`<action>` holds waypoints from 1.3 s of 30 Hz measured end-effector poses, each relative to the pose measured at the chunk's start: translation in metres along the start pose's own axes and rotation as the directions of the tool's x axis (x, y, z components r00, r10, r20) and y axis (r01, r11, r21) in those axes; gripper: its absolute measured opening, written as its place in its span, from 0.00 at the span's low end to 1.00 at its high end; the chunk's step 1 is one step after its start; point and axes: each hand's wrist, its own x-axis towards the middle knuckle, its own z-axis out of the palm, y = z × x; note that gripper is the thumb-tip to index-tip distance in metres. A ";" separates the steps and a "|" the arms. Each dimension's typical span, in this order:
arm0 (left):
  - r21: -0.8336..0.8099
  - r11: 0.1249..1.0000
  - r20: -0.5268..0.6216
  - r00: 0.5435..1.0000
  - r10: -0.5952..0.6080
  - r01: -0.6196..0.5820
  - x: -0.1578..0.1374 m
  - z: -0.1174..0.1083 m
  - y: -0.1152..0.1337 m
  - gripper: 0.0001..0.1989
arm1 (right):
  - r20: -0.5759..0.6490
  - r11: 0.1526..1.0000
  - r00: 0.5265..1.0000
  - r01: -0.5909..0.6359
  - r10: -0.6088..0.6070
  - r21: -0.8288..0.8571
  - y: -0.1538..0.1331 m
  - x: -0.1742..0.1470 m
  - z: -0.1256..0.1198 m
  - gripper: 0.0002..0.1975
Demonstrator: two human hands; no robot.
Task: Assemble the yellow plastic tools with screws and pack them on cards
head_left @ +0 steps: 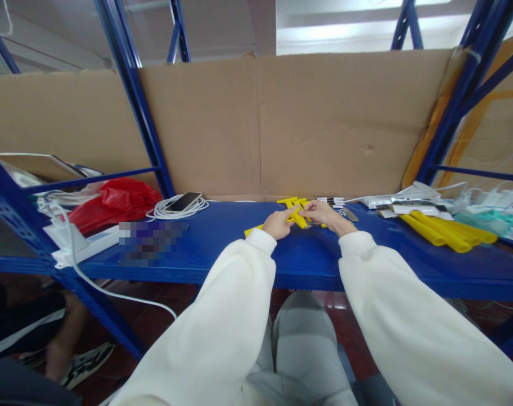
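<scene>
Several yellow T-shaped plastic pieces (pixel 299 220) lie bunched on the blue shelf top around my hands. My left hand (pixel 278 224) has its index finger stretched along one of these pieces, and its other fingers are curled by it. A yellow end (pixel 253 230) sticks out on the left of that hand. Just beside it, my right hand (pixel 324 214) is closed in a pinch over the yellow pieces. Whatever sits between its fingertips is too small to make out. Small black, white and metallic parts (pixel 346 213) lie behind and right of my right hand.
Left on the blue shelf (pixel 222 225) are a phone (pixel 184 201) on a coiled white cable (pixel 158 212), a red plastic bag (pixel 118 203) and a white power strip (pixel 93 246). Yellow tubes (pixel 446 230) and packets (pixel 412 200) lie right. Cardboard (pixel 324 124) closes the back. A person's leg (pixel 65 332) shows lower left.
</scene>
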 end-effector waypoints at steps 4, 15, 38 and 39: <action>-0.029 0.999 0.005 1.000 0.018 -0.017 0.001 0.000 -0.001 0.27 | -0.035 0.999 0.999 -0.021 0.022 0.026 0.000 -0.001 0.002 0.20; -0.069 0.997 -0.086 0.996 0.016 -0.022 0.006 0.007 -0.006 0.24 | 0.225 0.993 0.968 -0.102 0.115 -0.067 0.005 0.004 -0.007 0.16; -0.015 1.000 -0.137 0.990 0.013 -0.016 0.004 0.006 -0.006 0.25 | 0.305 0.981 0.952 -0.086 0.029 0.174 0.015 0.007 -0.008 0.17; -0.014 1.000 -0.135 0.991 0.014 -0.016 0.004 0.006 -0.006 0.26 | 0.309 0.981 0.951 -0.077 0.018 0.179 0.016 0.008 -0.008 0.17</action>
